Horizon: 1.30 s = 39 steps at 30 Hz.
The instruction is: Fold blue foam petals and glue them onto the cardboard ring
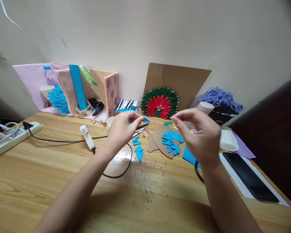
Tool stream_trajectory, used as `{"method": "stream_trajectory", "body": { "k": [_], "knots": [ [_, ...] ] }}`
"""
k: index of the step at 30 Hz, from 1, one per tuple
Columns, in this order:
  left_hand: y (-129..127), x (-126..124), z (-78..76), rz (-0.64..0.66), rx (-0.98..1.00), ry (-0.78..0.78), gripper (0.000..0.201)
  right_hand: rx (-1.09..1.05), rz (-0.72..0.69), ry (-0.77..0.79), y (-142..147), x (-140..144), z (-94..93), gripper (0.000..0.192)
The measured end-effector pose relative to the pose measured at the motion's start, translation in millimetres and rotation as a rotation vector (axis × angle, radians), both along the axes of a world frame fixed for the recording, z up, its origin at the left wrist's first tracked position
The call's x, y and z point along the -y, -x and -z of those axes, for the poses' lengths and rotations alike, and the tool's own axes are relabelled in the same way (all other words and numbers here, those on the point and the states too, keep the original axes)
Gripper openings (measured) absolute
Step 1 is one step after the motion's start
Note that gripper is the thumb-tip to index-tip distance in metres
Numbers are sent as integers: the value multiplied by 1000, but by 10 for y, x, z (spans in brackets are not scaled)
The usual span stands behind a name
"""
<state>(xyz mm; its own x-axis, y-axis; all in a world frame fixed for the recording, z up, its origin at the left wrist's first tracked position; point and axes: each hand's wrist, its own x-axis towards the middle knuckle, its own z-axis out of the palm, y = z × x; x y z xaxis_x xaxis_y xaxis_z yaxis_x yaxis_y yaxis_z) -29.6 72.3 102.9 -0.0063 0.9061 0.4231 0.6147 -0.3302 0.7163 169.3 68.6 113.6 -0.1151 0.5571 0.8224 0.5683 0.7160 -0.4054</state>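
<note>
My left hand [124,129] is raised over the table with thumb and forefinger pinched together. Blue petal pieces [146,120] show just beyond its fingertips; I cannot tell whether it holds one. My right hand [201,134] is also pinched, to the right, and anything in its fingertips is too small to make out. Between the hands lies a brown cardboard disc [160,142] with a partial ring of blue folded petals [171,142] on it. Several loose blue petals [138,149] lie on the table left of the disc.
A white hot glue gun [87,137] with a black cord lies left. Behind stand a red and green petal fan [160,103], a cardboard sheet [177,77] and a pink organiser [111,94]. A phone [251,176] lies right; a power strip [14,137] sits far left.
</note>
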Motion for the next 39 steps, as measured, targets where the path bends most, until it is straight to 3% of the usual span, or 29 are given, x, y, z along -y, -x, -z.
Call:
{"method": "stream_trajectory", "body": {
  "k": [3,5,9,13,17,23,30,39],
  "knots": [
    [88,-204,183,-114,-139,79,24,-238,81,0,-150,-27,-85,3],
    [129,-311,314,-107,-254,198,25,-337,114,-12,-250,-28,-153,4],
    [104,-415,545,28,-458,430,25,-373,117,38,-371,-21,-226,9],
    [32,-462,722,-23,-531,516,24,-378,52,87,-363,-38,-200,22],
    [36,-516,833,-43,-592,519,26,-326,10,105,-323,-31,-180,19],
    [78,-518,799,-23,-719,297,21,-229,2,170,-351,-30,-194,25],
    [34,-460,725,96,-701,374,22,-239,-20,157,-350,-61,-163,23],
    [207,-405,516,-17,-788,529,15,-212,0,158,-357,-43,-168,18]
  ]
}}
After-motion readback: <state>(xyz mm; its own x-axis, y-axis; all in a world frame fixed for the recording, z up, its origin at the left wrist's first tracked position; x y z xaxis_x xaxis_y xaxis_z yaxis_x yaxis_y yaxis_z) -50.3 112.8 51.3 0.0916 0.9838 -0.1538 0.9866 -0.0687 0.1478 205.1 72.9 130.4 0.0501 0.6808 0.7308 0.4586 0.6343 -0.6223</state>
